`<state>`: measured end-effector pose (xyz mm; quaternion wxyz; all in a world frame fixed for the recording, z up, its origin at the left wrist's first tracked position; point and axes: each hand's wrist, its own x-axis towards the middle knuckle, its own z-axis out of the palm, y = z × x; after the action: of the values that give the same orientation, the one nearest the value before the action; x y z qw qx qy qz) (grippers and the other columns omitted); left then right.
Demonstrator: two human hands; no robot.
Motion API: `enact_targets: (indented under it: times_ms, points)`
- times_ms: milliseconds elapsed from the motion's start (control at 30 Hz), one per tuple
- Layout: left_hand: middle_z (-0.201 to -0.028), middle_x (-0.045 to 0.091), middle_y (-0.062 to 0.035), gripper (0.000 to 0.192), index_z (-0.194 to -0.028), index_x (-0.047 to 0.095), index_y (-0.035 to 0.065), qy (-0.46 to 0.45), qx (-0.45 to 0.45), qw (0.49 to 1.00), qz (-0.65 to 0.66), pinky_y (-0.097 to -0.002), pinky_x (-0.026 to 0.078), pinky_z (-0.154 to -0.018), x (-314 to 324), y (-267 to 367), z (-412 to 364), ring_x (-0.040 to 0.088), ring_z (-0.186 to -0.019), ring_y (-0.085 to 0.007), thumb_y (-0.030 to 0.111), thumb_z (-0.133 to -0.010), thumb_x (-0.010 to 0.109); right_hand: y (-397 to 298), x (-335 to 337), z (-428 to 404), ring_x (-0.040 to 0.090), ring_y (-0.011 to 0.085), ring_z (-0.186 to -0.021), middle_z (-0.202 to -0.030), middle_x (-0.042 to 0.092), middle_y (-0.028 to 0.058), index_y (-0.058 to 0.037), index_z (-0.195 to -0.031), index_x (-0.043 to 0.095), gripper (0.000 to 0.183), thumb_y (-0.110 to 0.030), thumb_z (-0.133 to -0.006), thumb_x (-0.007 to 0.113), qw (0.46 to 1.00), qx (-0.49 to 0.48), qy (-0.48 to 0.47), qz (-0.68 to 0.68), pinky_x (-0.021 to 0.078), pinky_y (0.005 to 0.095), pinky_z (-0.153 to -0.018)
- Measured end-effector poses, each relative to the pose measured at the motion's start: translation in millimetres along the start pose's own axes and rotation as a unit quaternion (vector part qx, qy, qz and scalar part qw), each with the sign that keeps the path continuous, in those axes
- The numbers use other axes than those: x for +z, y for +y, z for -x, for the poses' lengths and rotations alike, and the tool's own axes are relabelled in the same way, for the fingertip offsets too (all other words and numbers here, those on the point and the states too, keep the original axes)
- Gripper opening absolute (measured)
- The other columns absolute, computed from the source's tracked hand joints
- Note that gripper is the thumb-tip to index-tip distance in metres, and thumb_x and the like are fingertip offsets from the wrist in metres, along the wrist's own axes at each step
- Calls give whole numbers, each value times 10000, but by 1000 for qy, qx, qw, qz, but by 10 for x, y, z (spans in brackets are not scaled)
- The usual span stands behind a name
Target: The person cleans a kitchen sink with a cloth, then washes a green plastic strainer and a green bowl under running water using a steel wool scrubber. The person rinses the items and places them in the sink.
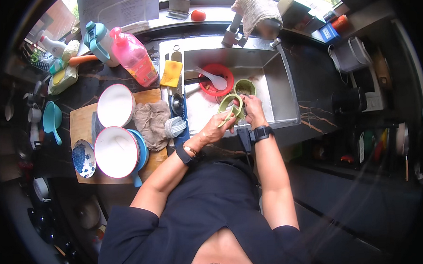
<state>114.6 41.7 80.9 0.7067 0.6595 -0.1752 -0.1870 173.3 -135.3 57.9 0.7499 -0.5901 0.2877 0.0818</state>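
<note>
Over the front part of the steel sink [281, 82], my left hand [217, 128] holds a light green plastic ring-shaped part [230, 97] by its lower side. My right hand [255, 111] has its fingers around the right rim of the same part, and dark bits cling near the fingertips. Just beyond the right hand stands a green round strainer cup [245, 87] with dark residue inside. A red bowl [217, 71] sits behind it in the sink, with a white plastic spoon [218, 82] lying across. Something round under the green part is mostly hidden.
Left of the sink, a wooden cutting board [84, 110] bears white bowls [116, 106], a patterned bowl [84, 159] and a grey-brown cloth [152, 123]. A scrub brush [175, 126] and yellow sponge [171, 73] rest on the sink's left ledge. A pink detergent bottle [135, 57] stands behind; the faucet [234, 33] rises at the back.
</note>
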Motion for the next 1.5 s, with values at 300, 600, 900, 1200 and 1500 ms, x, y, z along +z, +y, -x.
enact_targets:
  times_ms: [300,600,900,1200,1500]
  points:
    - [-1181,587,-117,372,-1281,462,16,81,-85,858,501,-380,465,-950,-116,-246,-192,582,-1072,-214,281,-1038,365,-63,289,802,602,138,-748,-851,658,56,19,-989,640,221,-150,-861,702,964,-231,-43,121,474,283,-657]
    - [-1220,567,-105,379,-1280,457,23,97,-39,874,474,-390,432,-992,-16,-106,-189,544,-1125,-209,294,-1044,336,4,282,806,523,40,-685,-804,624,4,-14,-997,613,199,-124,-853,694,956,-212,-28,200,441,222,-605]
    - [-1167,576,-80,401,-1227,504,24,139,-86,878,450,-347,436,-957,-1,-173,-187,533,-1101,-196,343,-1038,353,59,228,954,540,66,-754,-855,614,4,-13,-995,579,151,-103,-899,653,961,-250,-59,102,459,222,-660]
    - [-1122,573,-73,395,-1212,500,33,90,-35,870,484,-328,426,-946,110,-320,-185,531,-1049,-155,340,-1049,312,49,519,993,583,386,-900,-958,597,187,-15,-978,565,174,-58,-818,618,835,-414,49,359,467,421,-772]
    - [-950,553,-45,437,-1139,499,59,174,-71,920,343,-269,454,-796,48,-294,-256,517,-859,-116,430,-1037,293,123,580,1047,598,383,-860,-931,607,192,-14,-962,567,170,-105,-834,631,834,-409,50,368,467,437,-734]
